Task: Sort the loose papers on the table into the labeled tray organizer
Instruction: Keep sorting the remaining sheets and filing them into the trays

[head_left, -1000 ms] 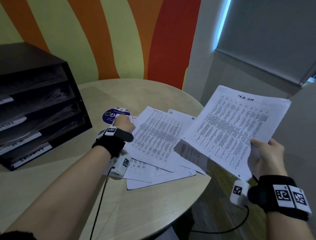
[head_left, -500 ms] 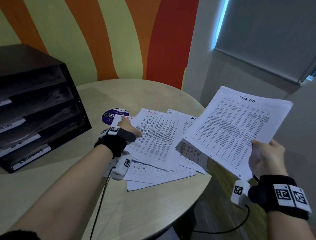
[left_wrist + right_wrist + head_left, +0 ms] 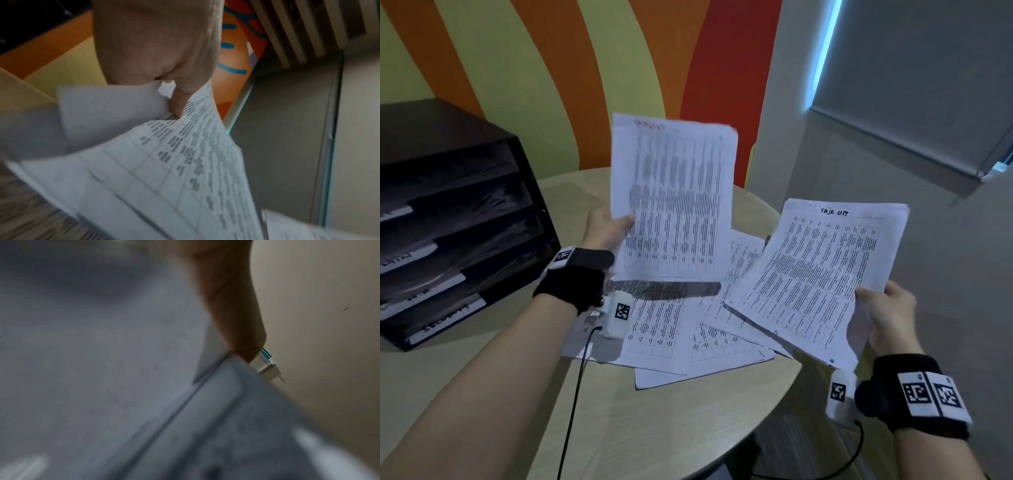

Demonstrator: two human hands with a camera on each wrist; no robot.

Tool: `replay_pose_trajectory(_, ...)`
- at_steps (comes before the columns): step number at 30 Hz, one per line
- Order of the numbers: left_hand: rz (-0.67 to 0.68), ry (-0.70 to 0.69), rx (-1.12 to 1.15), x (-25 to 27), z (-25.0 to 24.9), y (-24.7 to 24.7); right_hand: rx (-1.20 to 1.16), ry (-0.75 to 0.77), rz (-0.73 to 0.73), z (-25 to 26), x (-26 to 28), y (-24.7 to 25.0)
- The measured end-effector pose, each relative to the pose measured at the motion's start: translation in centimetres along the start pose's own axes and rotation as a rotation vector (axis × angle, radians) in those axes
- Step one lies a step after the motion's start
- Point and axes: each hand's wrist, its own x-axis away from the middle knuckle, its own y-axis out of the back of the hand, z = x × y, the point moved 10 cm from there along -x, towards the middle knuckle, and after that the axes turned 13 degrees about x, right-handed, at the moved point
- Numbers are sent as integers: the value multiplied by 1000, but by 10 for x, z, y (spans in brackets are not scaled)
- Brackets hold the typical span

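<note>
Right wrist view blurred; right hand [image 3: 887,317] grips the task-list sheets [image 3: 822,274], fingers hidden underneath. Left hand [image 3: 606,231], earlier on the tabletop [image 3: 654,428] pile, now pinches a raised sheet [image 3: 674,202], print smeared.

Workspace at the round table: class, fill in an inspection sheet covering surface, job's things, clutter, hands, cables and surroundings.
Surface: round wooden table.
Job's things: black tray organizer with labeled shelves at the left; loose papers overlapping on the table.
Clutter: nothing seen.
Hands: left hand holds one sheet upright; right hand holds a stack titled "Task List".
Cables: black wire from the left wrist crosses the table.
Surroundings: striped wall; blind.
</note>
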Motion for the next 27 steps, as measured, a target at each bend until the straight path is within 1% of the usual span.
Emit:
replay_pose_trajectory(2,60,40,43,4,-9,-4,-1,13,24,3,1,-6)
replay_pose_trajectory(3,113,49,44,7,-12,-12,-7,29,48,7,4,-10)
replay_pose_trajectory(5,189,51,-50,17,-15,-30,-34,64,110,20,12,-21)
replay_pose_trajectory(7,245,46,-136,24,-6,-48,-71,112,189,34,23,-35)
replay_pose_trajectory(10,354,77,-161,41,10,-81,-123,183,267,53,40,-55)
replay_pose_trajectory(12,399,79,-148,51,16,-98,-173,216,295,64,52,-63)
replay_pose_trajectory(14,371,71,-111,54,20,-106,-251,243,287,73,61,-64)
replay_pose_trajectory(17,261,54,-102,50,22,-100,-345,269,309,83,69,-63)
replay_pose_trajectory(19,272,42,-75,53,20,-104,-272,347,328,91,76,-67)
replay_pose_trajectory(20,301,23,-62,58,16,-108,-193,396,316,95,80,-68)
replay_pose_trajectory(22,370,-74,-65,67,2,-119,-78,460,234,99,83,-65)
replay_pose_trajectory(24,394,-192,-52,74,-16,-123,-107,501,158,106,87,-57)
replay_pose_trajectory(27,372,-319,37,77,-39,-121,-245,582,81,124,97,-40)
